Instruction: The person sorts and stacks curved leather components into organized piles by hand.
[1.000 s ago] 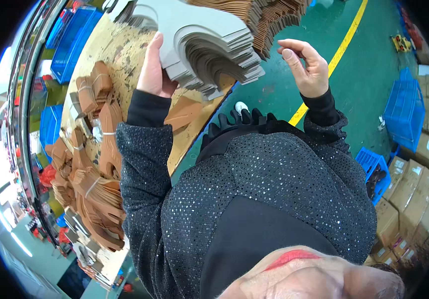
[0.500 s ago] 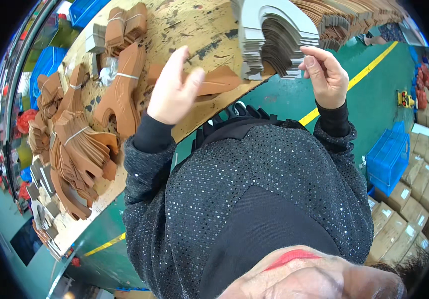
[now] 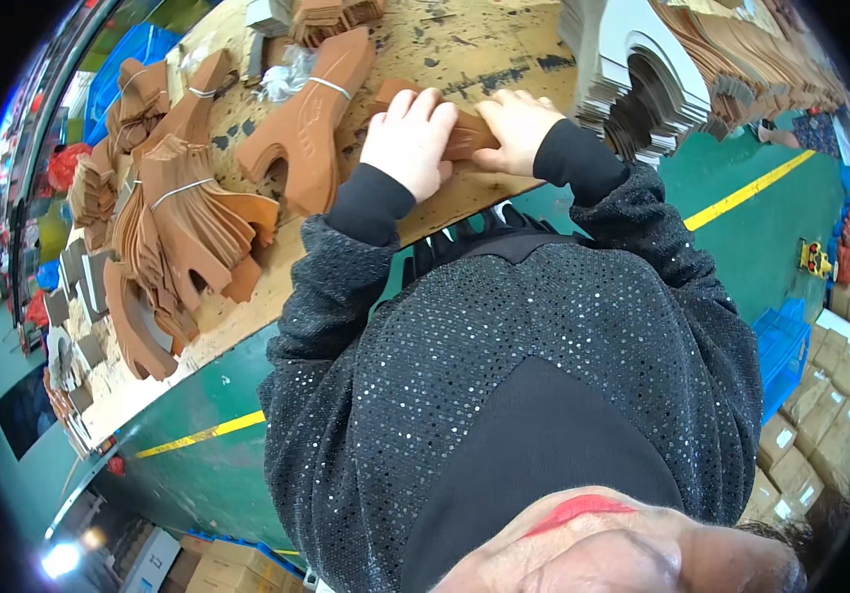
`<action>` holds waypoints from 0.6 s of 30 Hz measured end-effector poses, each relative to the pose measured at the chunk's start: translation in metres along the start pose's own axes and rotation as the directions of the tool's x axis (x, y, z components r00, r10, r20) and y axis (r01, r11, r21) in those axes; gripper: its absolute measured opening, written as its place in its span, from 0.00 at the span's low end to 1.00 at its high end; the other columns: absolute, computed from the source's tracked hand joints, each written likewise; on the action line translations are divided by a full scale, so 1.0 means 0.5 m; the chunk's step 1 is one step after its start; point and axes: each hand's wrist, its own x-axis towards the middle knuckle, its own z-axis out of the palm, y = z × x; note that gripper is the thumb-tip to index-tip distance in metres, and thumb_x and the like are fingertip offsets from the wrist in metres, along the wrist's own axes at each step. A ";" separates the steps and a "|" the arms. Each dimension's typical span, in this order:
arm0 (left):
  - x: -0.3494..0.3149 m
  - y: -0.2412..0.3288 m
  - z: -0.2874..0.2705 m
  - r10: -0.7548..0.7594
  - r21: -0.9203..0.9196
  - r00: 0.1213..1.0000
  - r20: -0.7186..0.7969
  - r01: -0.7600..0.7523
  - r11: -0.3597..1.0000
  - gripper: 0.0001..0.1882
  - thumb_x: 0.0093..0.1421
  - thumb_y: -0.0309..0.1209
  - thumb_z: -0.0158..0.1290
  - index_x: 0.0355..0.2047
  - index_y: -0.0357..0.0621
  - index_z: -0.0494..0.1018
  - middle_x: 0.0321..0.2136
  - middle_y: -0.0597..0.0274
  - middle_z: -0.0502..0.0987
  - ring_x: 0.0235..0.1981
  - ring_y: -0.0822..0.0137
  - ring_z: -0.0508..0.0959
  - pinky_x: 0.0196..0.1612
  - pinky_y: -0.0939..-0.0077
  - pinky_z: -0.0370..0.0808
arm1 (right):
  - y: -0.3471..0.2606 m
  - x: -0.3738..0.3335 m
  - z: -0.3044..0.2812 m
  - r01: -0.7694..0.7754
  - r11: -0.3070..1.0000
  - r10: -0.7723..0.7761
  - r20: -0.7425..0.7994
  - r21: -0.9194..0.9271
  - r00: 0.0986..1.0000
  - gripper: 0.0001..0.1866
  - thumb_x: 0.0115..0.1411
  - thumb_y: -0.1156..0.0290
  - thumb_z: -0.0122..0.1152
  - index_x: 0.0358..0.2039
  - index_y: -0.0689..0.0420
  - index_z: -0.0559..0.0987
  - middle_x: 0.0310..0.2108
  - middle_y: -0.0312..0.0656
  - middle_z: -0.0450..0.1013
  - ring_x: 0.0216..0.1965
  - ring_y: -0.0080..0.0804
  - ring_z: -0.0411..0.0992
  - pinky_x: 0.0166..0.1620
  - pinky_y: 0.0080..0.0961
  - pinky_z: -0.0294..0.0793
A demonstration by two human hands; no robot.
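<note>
A brown cut piece of leather-like material (image 3: pixel 467 138) lies on the worktable under both my hands, its middle showing between them. My left hand (image 3: pixel 411 144) is bent over its left part, fingers curled across the top. On its right part my right hand (image 3: pixel 518 132) grips, the thumb along the near edge and the fingers reaching over. Just left of my left hand lies a strapped brown Y-shaped bundle (image 3: pixel 311 124) of such cut pieces. To the right of my right hand stands a tall stack of white and grey curved pieces (image 3: pixel 639 61).
More banded brown bundles (image 3: pixel 183 212) fan out at the left of the scuffed wooden table (image 3: pixel 435 35). Crumpled clear plastic (image 3: pixel 289 74) lies among them. Brown stacked pieces (image 3: pixel 756 59) line the far right. A blue crate (image 3: pixel 781 356) and cartons (image 3: pixel 820 415) stand on the right.
Both hands were raised apart in the air above the table. They have come down and together onto the brown piece, the right one moving left. The view has shifted.
</note>
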 end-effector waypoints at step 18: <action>-0.015 0.030 -0.037 0.084 -0.047 0.965 -0.248 -0.099 0.994 0.28 0.40 0.35 0.62 0.44 0.45 0.67 0.47 0.54 0.67 0.53 0.54 0.64 0.56 0.56 0.59 | 0.008 0.023 0.016 0.140 0.955 -0.151 0.025 0.261 0.988 0.30 0.39 0.59 0.71 0.41 0.61 0.73 0.32 0.54 0.74 0.35 0.52 0.73 0.41 0.38 0.72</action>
